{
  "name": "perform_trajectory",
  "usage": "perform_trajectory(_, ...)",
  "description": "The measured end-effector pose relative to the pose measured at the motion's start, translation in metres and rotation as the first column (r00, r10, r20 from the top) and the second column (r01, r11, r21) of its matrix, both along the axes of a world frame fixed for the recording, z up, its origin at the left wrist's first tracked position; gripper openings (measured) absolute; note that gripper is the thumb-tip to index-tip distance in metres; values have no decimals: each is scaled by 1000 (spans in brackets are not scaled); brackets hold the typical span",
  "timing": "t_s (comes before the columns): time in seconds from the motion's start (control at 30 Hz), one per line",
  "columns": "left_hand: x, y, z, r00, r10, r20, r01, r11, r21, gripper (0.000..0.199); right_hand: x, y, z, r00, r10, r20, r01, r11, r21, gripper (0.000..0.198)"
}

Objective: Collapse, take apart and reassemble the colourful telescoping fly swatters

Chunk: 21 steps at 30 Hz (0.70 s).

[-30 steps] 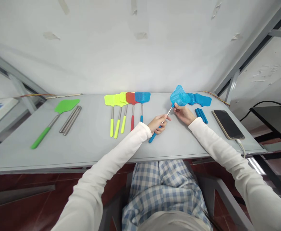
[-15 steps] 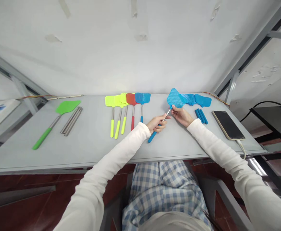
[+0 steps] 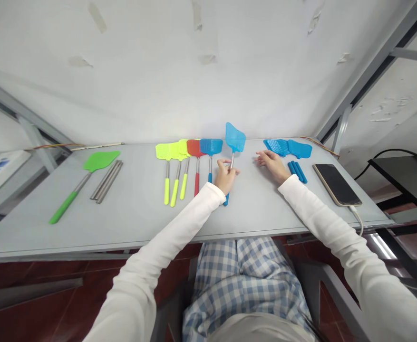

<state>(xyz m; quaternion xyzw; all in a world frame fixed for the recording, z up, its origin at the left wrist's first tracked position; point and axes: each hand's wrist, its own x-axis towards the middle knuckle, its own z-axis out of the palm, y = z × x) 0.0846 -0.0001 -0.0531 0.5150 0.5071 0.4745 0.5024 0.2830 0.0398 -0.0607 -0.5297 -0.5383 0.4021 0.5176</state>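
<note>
My left hand (image 3: 226, 176) is closed round the metal rod of a blue fly swatter (image 3: 235, 137), whose head points toward the wall. Part of its blue grip shows below my hand. To its left lies a row of fly swatters: another blue one (image 3: 211, 146), a red one (image 3: 196, 148) and several yellow ones (image 3: 167, 151). My right hand (image 3: 271, 164) is held out with its fingers apart and nothing in them. Loose blue swatter heads (image 3: 298, 148) lie just beyond it, and several blue grips (image 3: 297, 171) are beside its wrist.
At the left of the grey table (image 3: 140, 213) lie a green fly swatter (image 3: 101, 161) and several metal tubes (image 3: 107, 181). A phone (image 3: 337, 184) with a white cable rests at the right. The wall (image 3: 158, 71) bounds the back edge.
My left hand has carried the blue fly swatter leftward toward the row and turned it more upright. My right hand has let go of its head and stayed at the right.
</note>
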Motion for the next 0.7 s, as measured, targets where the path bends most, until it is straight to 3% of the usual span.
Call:
perform_trajectory(0.07,-3,0,-1,985,121,-124,-112,990,82,36,5,-2,1,927,-113,357,67,988,138,22)
perform_trajectory(0.13,-3,-1,0,940,195,-280,-166,978,125,42,10,-5,3,718,-238,654,91,964,250,22)
perform_trajectory(0.23,1,-4,2,852,158,-500,-127,987,95,52,15,-11,6,399,-328,856,179,944,278,31)
perform_trajectory(0.3,3,-7,2,795,127,-593,-89,992,92,58,18,-14,7,276,-326,904,259,931,256,36)
perform_trajectory(0.47,3,-9,2,686,67,-725,-18,997,74,62,24,-17,4,149,-293,945,356,907,225,36)
perform_trajectory(0.6,0,-7,-4,635,36,-772,54,994,90,55,30,-19,1,120,-268,956,369,906,208,35)
perform_trajectory(0.7,-1,-7,-8,647,14,-762,125,984,124,53,30,-20,0,117,-234,965,356,917,179,35)
